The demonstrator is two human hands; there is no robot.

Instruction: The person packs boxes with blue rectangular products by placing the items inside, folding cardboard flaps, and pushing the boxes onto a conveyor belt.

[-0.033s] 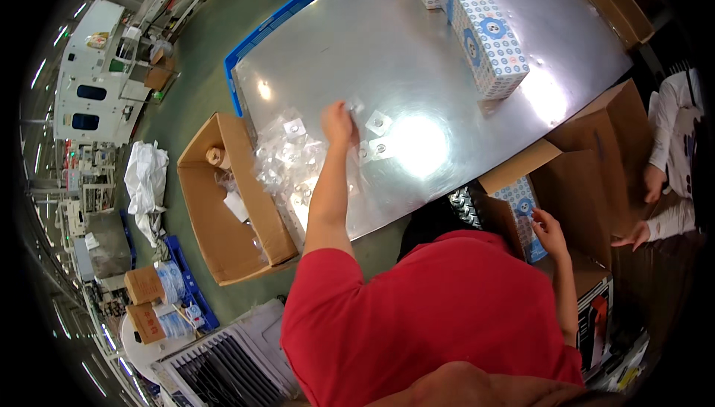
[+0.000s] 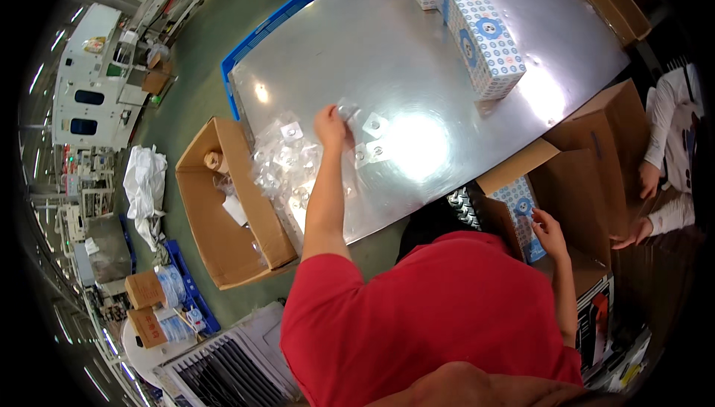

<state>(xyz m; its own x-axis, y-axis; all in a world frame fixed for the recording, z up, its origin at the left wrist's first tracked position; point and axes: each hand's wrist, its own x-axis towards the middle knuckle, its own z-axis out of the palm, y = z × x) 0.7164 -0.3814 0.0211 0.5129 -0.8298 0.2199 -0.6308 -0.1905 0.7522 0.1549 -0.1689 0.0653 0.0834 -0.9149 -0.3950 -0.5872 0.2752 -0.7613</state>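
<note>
My left hand reaches out over the shiny metal table and pinches a small clear plastic bag. Just right of it lie two more small bags with white pieces. A heap of the same clear bags lies at the table's left edge, under my forearm. My right hand hovers low at my right side, fingers apart, next to a blue-and-white patterned carton standing in an open cardboard box. Whether it touches the carton is unclear.
Stacked blue-and-white cartons stand on the far side of the table. An open cardboard box sits on the floor at the left, a blue crate beyond it. Another person's hands work at the right edge.
</note>
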